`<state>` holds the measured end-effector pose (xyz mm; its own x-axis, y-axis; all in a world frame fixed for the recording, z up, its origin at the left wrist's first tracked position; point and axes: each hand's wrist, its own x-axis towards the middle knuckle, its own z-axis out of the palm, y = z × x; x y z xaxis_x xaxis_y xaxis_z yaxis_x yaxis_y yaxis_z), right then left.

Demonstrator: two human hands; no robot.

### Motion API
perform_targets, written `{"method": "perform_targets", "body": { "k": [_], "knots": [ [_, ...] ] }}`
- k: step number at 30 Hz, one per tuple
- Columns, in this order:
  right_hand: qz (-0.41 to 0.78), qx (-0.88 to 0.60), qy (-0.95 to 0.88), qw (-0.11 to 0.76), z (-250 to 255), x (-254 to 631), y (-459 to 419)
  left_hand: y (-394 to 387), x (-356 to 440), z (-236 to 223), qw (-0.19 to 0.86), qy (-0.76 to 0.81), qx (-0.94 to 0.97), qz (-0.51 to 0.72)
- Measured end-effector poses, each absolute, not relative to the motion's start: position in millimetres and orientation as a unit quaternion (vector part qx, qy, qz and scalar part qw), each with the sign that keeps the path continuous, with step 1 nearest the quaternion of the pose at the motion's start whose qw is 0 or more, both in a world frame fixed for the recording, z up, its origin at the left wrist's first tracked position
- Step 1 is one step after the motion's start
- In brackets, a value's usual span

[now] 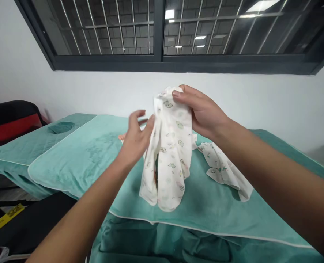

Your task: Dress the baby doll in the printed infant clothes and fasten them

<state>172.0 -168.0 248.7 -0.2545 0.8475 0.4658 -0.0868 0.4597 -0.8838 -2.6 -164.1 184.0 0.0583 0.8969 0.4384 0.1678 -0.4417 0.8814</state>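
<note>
White baby pants (174, 146) with a small green and brown print hang upright in front of me, both legs downward. My right hand (199, 106) grips them at the waist, thumb on the near side. My left hand (138, 133) is beside their left edge, its fingers apart and slightly blurred; the thumb tip meets or overlaps the cloth, and I cannot tell which. Behind the pants, a small skin-coloured piece (121, 137) shows past my left hand; most of it is hidden. Another white printed baby garment (225, 170) lies crumpled on the bed at the right.
A teal padded cover (76, 157) with white piping lies over the bed, which has a round hole (60, 127) at its far left. A black and red chair or bag (14, 122) stands at the left. Behind are a white wall (104, 91) and a barred window (158, 62).
</note>
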Motion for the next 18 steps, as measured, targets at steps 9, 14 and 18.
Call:
{"method": "perform_targets", "body": {
  "k": [9, 14, 18],
  "knots": [
    [0.489, -0.352, -0.578, 0.550, 190, 179, -140, -196, 3, 107, 0.554, 0.345, 0.628, 0.424],
    [0.432, -0.474, -0.552, 0.532, 148, 192, -121, -187, -16, 94, 0.511, 0.417, 0.481, 0.577],
    [0.402, -0.537, -0.621, 0.405, 110, 180, -114, -169, -37, 100, 0.458, 0.424, 0.386, 0.679]
  ]
}}
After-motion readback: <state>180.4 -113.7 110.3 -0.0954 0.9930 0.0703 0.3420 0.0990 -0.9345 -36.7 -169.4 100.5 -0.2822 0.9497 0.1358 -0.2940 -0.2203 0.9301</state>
